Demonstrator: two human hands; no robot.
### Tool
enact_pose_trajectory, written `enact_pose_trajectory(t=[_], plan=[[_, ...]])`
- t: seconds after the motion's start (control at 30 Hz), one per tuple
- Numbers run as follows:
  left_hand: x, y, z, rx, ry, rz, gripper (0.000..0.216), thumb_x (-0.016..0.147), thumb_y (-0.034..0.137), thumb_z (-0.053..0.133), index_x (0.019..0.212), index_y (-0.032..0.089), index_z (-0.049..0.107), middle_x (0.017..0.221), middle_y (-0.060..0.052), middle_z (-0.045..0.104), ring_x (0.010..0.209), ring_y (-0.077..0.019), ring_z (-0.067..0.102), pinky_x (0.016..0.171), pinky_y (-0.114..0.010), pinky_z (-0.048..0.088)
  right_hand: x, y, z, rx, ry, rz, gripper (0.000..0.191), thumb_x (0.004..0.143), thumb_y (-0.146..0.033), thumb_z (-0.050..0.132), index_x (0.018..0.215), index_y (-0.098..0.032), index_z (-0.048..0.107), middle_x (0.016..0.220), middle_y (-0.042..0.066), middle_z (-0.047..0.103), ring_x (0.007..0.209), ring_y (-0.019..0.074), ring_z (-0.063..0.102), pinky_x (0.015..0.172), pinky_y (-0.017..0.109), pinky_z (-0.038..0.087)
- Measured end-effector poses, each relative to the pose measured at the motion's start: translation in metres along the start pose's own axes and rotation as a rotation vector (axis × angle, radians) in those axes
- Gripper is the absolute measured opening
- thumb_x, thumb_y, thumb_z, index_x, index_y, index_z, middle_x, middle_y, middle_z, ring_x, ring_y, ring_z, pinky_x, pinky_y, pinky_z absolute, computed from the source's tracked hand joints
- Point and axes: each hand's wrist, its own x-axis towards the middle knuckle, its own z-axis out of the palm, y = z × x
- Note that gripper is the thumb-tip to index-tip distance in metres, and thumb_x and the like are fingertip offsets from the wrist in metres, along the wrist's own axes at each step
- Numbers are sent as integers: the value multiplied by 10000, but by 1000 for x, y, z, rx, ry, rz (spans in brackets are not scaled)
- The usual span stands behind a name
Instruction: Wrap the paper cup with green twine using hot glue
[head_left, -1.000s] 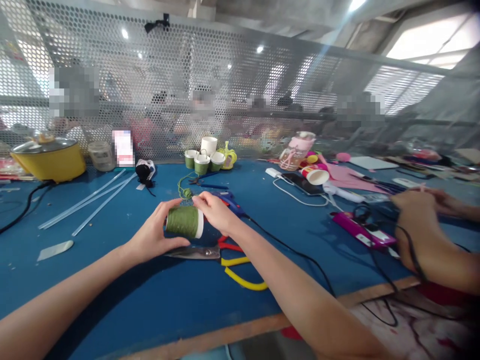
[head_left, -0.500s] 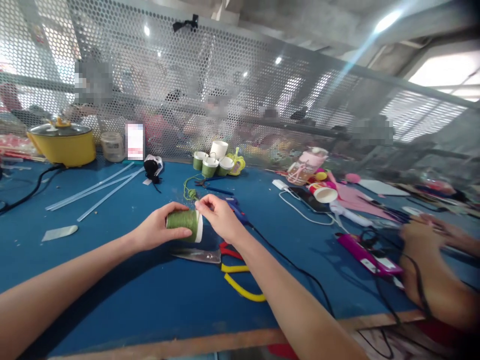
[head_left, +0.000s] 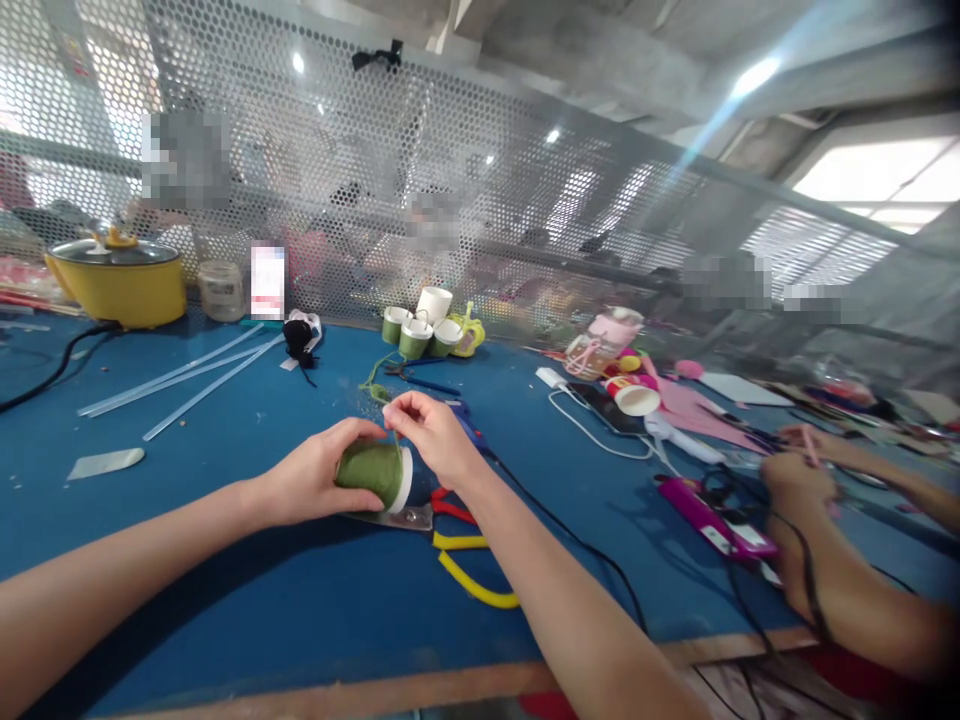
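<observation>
“Holding the cup (head_left: 377, 474): where does it lie, and how do the hands stand?”

“It lies on its side above the table (head_left: 262, 610), wound in green yarn (head_left: 364, 468), with its white rim (head_left: 406, 482) facing the right hand (head_left: 431, 437). The left hand (head_left: 319, 475) is closed around the winding, thumb on the near side, fingers over the far side. The right hand pinches a strand (head_left: 397, 441) beside the rim between thumb and fingertips. The scissors (head_left: 412, 518) lie beneath; whether the cup touches them cannot be told.”

“How is it likely to handle?”

“As a light body, to judge by its look: a thin wall, perhaps paper, apt to dent under a hard squeeze. The yarn seems soft and should grip the skin well; the bare rim is probably smoother. The strand, being limp, can be drawn but not pushed.”

“Where is it best held?”

“Around the middle of the winding, as here, with light, even pressure, since a grasp at the outermost turns might slide them. The strand is best pinched close to the rim, where little slack can form.”
</observation>
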Motion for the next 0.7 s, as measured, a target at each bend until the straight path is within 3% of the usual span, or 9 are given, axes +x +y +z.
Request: enact_pose_trajectory(t=[0.17,0.37,0.57,0.7], plan=[[-2,2,-1,115,-73,108,596,742,331,612,1269,219,358,1087,-85,503,974,-229,533,822,-345,454,1,1,1,101,-35,54,206,677,-360,616,674,-178,520,619,-45,489,560,90,428,561,239,362],[-1,2,-2,123,-96,114,479,754,331,605,1188,204,447,1107,-93,482,1019,-222,518,887,-347,430,5,4,1,50,-115,131,202,708,-360,587,692,-163,545,568,-43,509,515,83,462,529,231,391],[0,1,-1,98,-73,74,465,730,334,627,1147,201,471,1097,-83,490,979,-213,535,867,-335,437,13,3,-17,-377,61,206,194,838,-298,396,824,-165,537,735,31,623,589,113,580,516,226,443],[2,-3,-5,110,0,-19,444,709,360,637,1092,183,497,1013,-69,524,917,-215,543,805,-332,450,20,4,-51,-665,244,237,193,833,-273,411,867,-165,568,864,83,640,833,178,601,701,268,434]])
